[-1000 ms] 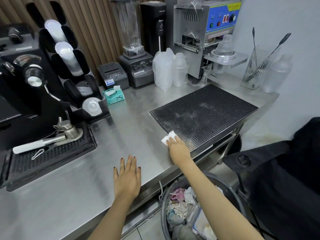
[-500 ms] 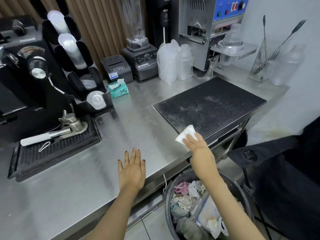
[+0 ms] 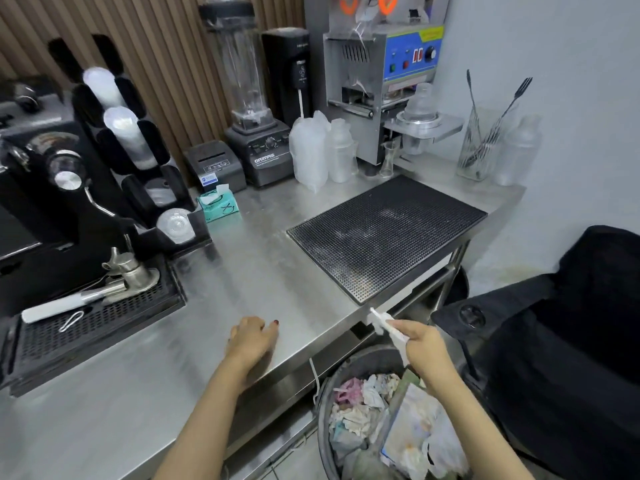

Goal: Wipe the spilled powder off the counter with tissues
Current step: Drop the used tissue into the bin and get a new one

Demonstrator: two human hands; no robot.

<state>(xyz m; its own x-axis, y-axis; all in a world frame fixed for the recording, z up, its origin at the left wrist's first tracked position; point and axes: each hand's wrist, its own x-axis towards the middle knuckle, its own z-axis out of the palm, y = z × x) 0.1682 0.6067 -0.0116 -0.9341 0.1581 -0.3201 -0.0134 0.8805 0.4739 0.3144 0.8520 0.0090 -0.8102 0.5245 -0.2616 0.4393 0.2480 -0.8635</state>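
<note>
R hand, lower right of ctr, pinches a white tissue btwn thumb & fingers. The tissue sticks up-left out of the grip. Its tip is just past the front edge of the steel counter, off the surface and above the open bin at the btm of the frame. Bin holds crumpled tissues & paper.

L hand, btm ctr, rests on the counter near its front edge w/ fingers curled under, holding nothing; one dark-red nail shows. Hands well apart.

Black rubber mat, right of ctr, lies on the counter at its front right corner, w/ faint whitish powder smears on it. Teal tissue box stands left of ctr toward the back, just beside a black cup holder. Along the top: receipt printer, blender, cup sealer. Drip tray w/ a metal tool sits at left. Black cloth fills the right edge.
</note>
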